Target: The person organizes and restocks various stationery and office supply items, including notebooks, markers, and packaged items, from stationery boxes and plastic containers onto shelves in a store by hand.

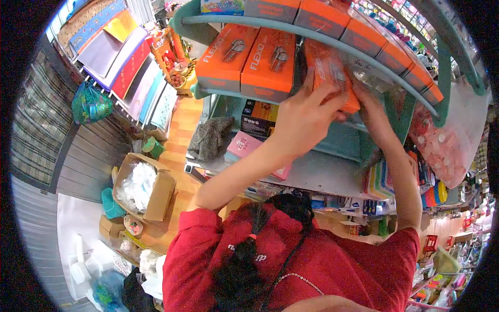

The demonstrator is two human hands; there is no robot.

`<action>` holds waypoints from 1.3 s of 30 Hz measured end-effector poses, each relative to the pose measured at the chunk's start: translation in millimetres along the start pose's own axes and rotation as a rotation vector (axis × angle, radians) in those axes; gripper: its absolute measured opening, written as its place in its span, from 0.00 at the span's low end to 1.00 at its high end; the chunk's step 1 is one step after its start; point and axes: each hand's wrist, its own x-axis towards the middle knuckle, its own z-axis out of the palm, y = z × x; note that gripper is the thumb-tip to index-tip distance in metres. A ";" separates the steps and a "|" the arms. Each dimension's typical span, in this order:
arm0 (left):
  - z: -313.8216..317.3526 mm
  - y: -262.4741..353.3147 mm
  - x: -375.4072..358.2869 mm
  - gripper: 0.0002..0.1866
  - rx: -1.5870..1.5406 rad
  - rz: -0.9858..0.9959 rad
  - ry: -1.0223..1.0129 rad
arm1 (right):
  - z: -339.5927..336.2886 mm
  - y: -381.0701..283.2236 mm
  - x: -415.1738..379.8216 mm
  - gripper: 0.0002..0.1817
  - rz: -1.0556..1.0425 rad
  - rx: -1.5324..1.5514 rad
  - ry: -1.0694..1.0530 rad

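Note:
An orange and grey box [334, 78] with a printed picture on its front stands on the upper shelf between my hands, partly blurred. My left hand [309, 117] comes across its near left side, fingers bent around its front and lower edge. On the other side, my right hand [368, 101] has its fingers along the box's right side. To the left, two similar boxes stand side by side, an orange box [267, 62] with a dark gap between it and the held one, and another orange box [223, 57] beyond. The fingertips at the back are partly hidden.
A pale green rail [249, 22] curves in front of a higher row of orange boxes [322, 20]. Below are a grey cloth [210, 138], a pink box [243, 144] and stacked colourful goods [382, 179]. An open carton [161, 195] with plastic bags stands on the floor at left.

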 end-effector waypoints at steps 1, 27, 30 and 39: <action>-1.1 -2.3 1.3 0.18 -0.006 -0.010 -0.019 | 0.5 4.5 4.8 0.32 -0.024 -0.019 0.001; -27.0 -9.2 14.8 0.16 0.472 0.039 -0.292 | 27.3 0.6 18.3 0.33 -0.026 -0.026 0.007; -28.8 -11.4 14.4 0.18 0.404 0.067 -0.285 | 22.8 0.4 1.0 0.33 -0.090 -0.254 0.068; -25.8 -10.7 12.2 0.21 0.396 0.086 -0.226 | -39.9 -17.5 -179.3 0.22 -0.313 -0.416 0.123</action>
